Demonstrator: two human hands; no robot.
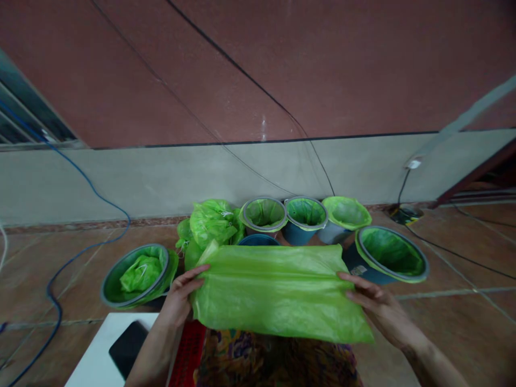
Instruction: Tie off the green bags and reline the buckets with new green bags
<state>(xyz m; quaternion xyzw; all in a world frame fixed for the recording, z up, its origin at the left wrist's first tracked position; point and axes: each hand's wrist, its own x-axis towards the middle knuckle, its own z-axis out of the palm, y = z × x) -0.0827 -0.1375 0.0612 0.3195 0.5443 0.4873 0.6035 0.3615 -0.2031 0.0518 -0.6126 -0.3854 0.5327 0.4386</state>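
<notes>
Behind the green plastic bag (278, 290), a wall (258, 80), red-brown above and pale grey along its lower band, spans the full width of the view and is cut off at the top. Below and around the bag extends a tiled floor (451, 333) with light joints. Far left of the bag, a barred window (28, 118) is only partly in view.

The bag is raised in front of the person, spread flat between both hands; whether it has one layer or several cannot be determined. Beyond it stand three lined buckets (302, 235); a blue bucket (258, 239) is mostly hidden by its upper edge. One lined bucket (365, 270) is to its right, and another (108, 293), containing a tied green bundle (141, 273), to its left. More green bundles (212, 223) lie behind it, overlapping.

Lower left of the bag, a white tabletop (94, 355) runs out of view. Below the bag, a red crate (187, 355) and patterned fabric (229, 360) are partly covered.

The left hand (181, 294) is clamped on the bag's left edge, the right hand (374, 303) on its right edge; some fingers are concealed. A dark phone (129, 349), partly behind the left forearm, rests on the tabletop.
</notes>
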